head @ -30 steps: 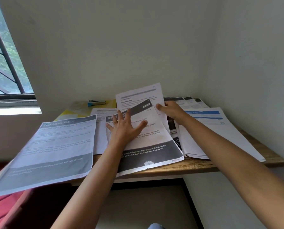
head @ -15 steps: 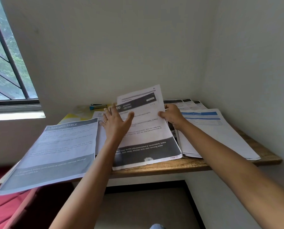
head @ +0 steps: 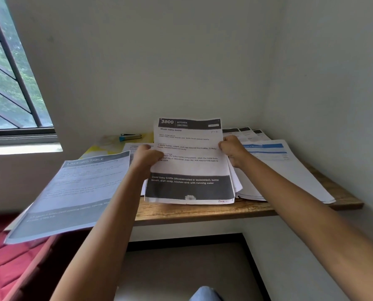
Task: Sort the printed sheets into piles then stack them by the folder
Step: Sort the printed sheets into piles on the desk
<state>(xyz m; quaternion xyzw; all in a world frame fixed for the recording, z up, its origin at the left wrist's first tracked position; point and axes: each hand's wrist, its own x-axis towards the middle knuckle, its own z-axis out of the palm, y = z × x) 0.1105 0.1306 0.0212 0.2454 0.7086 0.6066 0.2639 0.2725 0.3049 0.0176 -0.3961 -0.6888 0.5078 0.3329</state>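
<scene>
Head view. Wooden plank tabletop [head: 203, 211]: set in a wall corner, all papers carried on it. Grey-banded sheet headed DRESSING TABLE [head: 76, 192]: laid at left, overhanging the front edge. White pile with blue header [head: 279, 166]: laid at right. Black-banded sheets headed KITCHEN [head: 189, 170]: held tilted up at centre, lower edge at the tabletop; step judged to be squaring a sorted bundle. Yellow folder [head: 94, 148]: rear left, partly covered. Left hand [head: 145, 158], right hand [head: 233, 148]: each grip closed on one side edge of the bundle. Next move, as judged: bundle to be laid on a matching pile, edges kept aligned.
</scene>
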